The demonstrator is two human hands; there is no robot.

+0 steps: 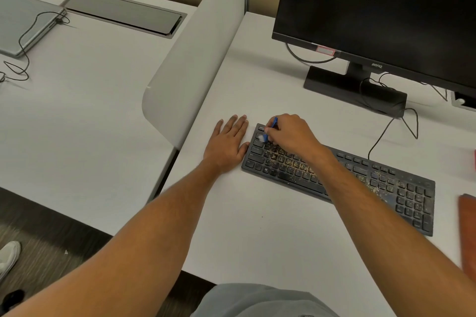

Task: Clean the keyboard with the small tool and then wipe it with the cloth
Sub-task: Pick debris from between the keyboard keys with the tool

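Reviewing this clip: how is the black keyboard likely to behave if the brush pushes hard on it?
The keyboard looks thin and flat, so probably light and apt to slide on the smooth desk. That may be why the left hand lies flat against its end. It looks rigid, unlikely to flex under the brush held by the right hand.

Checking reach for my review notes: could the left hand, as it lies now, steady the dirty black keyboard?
Probably yes. The left hand lies flat on the white desk at the black keyboard's left end, thumb at its edge, nothing between.
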